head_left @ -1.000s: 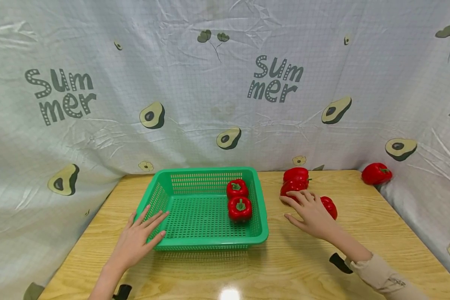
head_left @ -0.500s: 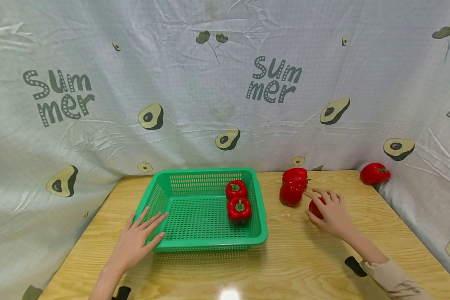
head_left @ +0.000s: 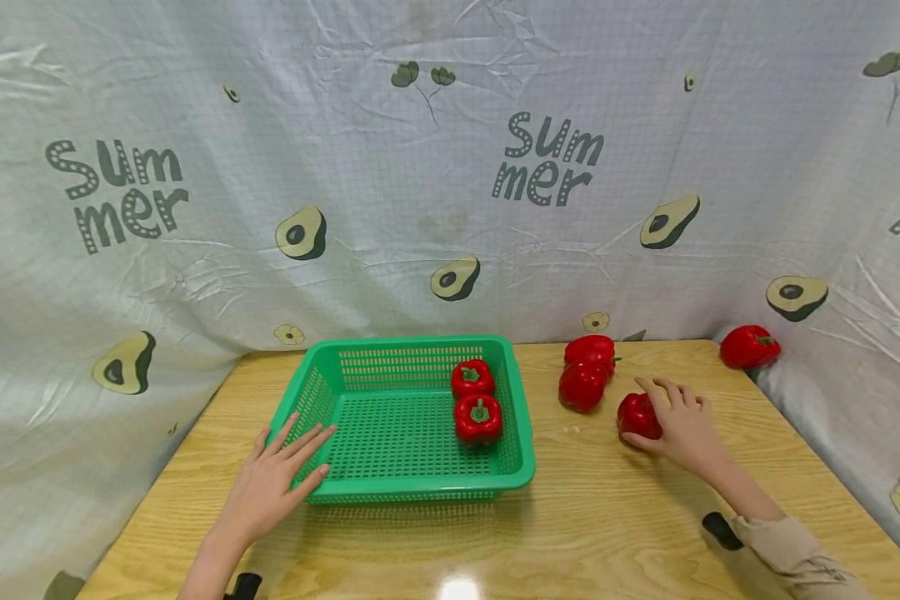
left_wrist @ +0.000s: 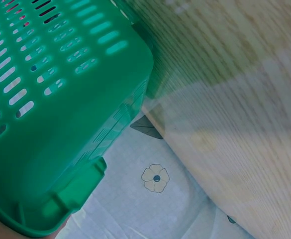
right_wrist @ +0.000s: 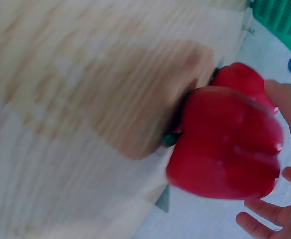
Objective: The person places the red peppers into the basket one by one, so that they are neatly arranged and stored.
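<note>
On the right of the table, my right hand (head_left: 686,429) is spread around the right side of a red bell pepper (head_left: 637,418), thumb low in front and fingers above. Seen from the right wrist, this bell pepper (right_wrist: 227,144) lies on its side, green stem toward the table, with the fingertips at its edge. My left hand (head_left: 270,483) rests with straight fingers over the left front corner of a green plastic basket (head_left: 420,483). Two red bell peppers, a front one (head_left: 478,421) and a back one (head_left: 472,379), stand stem up at its right side.
Left of the right hand, one bell pepper (head_left: 581,386) lies against another bell pepper (head_left: 589,350). A further bell pepper (head_left: 750,347) sits at the table's far right corner. A printed curtain (head_left: 382,275) hangs behind the wooden table (head_left: 570,533).
My right hand has moved right, off the pair of bell peppers and over to the single one, which now shows more from under the fingers. The left hand stays on the basket.
</note>
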Demonstrator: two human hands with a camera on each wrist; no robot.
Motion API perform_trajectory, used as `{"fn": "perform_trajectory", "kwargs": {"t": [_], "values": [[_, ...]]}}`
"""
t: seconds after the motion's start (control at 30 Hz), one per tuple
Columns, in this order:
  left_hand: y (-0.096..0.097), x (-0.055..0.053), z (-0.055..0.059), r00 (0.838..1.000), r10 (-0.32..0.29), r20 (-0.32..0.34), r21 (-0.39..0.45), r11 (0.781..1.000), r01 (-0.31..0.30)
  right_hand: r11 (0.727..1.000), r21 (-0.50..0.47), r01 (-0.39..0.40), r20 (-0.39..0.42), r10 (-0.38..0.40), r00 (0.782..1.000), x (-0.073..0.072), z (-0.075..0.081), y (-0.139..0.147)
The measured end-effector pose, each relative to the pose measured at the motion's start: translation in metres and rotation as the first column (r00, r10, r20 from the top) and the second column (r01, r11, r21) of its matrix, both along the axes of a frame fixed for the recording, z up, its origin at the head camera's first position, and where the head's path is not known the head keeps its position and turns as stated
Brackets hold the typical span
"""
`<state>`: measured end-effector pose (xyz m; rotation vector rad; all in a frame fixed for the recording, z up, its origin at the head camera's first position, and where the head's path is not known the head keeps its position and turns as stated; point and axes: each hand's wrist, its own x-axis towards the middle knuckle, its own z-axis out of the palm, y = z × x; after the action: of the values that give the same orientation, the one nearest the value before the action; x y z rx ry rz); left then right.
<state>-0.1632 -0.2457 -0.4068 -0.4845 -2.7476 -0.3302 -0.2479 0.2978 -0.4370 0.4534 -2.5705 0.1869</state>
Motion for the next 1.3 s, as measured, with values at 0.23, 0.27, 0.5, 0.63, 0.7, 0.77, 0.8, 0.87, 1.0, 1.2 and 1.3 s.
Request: {"fn": "perform_trajectory", "kwargs": {"t": [0.23,0.27,0.5,0.63,0.7,0.77,0.8,0.87,1.0,1.2,1.3], "values": [[-0.001,-0.001,0.000,1.000,0.001,-0.008,-0.010,1.000,-0.001,1.000,0.012,0.027,0.018,-0.028,0.999,-0.003,-0.010,0.012],[-0.001,-0.001,0.000,1.000,0.001,-0.007,-0.011,1.000,-0.001,0.999,0.019,0.031,0.019,-0.031,0.999,-0.003,-0.011,0.013],[0.000,0.000,0.000,1.000,0.000,0.007,-0.013,1.000,0.000,0.998,0.011,0.059,0.097,-0.059,0.994,-0.002,-0.014,0.021],[0.000,0.000,0.000,1.000,-0.003,-0.005,-0.013,1.000,0.003,0.998,-0.011,0.061,0.164,-0.058,0.985,-0.002,-0.014,0.023],[0.000,0.000,0.000,1.000,-0.005,-0.011,-0.011,1.000,0.005,0.998,-0.014,0.059,0.177,-0.056,0.983,-0.002,-0.014,0.024],[0.001,0.001,0.000,1.000,-0.006,-0.023,-0.012,1.000,0.006,0.998,-0.015,0.061,0.187,-0.057,0.981,-0.003,-0.014,0.024],[0.001,0.001,0.000,1.000,-0.007,-0.027,-0.013,1.000,0.006,0.998,-0.015,0.062,0.193,-0.057,0.980,-0.003,-0.014,0.024],[0.001,0.001,0.001,1.000,-0.007,-0.029,-0.012,1.000,0.007,0.998,-0.016,0.065,0.203,-0.060,0.977,-0.005,-0.015,0.025],[0.002,0.000,0.002,1.000,-0.006,-0.029,-0.020,1.000,0.005,0.997,-0.032,0.074,0.235,-0.064,0.970,-0.006,-0.015,0.026],[0.002,0.001,0.001,0.999,-0.007,-0.036,-0.021,1.000,0.007,0.997,-0.048,0.067,0.247,-0.053,0.968,-0.004,-0.013,0.026],[0.001,0.001,0.000,0.999,-0.009,-0.046,-0.015,1.000,0.008,0.997,-0.043,0.057,0.236,-0.045,0.971,-0.001,-0.013,0.026]]}}
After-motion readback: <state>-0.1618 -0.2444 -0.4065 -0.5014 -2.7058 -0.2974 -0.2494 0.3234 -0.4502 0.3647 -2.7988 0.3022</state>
